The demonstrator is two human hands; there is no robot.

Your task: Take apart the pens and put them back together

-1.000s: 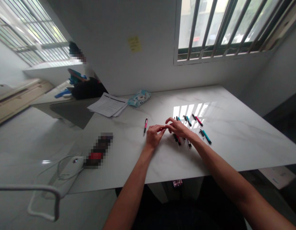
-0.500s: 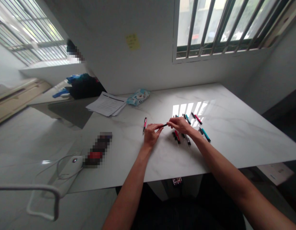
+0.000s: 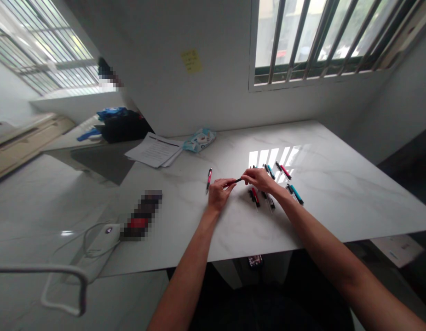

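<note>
Between my two hands, just above the white marbled table (image 3: pixel 185 230), is a thin dark pen (image 3: pixel 238 180). My left hand (image 3: pixel 220 193) pinches one end of it, where a little red shows. The fingers of my right hand (image 3: pixel 257 179) are closed on its other end. A red and black pen (image 3: pixel 209 178) lies left of my left hand. Around my right hand lie pen parts: red and black pieces (image 3: pixel 255 196), a dark and clear set (image 3: pixel 269 201), teal pieces (image 3: pixel 296 194), more teal ones (image 3: pixel 270 171) and a red barrel (image 3: pixel 285 171). My right hand partly hides some.
Papers (image 3: pixel 155 149) and a blue wipes packet (image 3: pixel 199 140) lie at the back by the wall. To the left are a blurred dark object (image 3: pixel 143 218) and a white box with a cable (image 3: pixel 102 243). A phone (image 3: pixel 255 262) shows below the table's front edge.
The view has shifted very slightly. Both hands keep the same hold on the pen, and the parts on the table lie as before.
</note>
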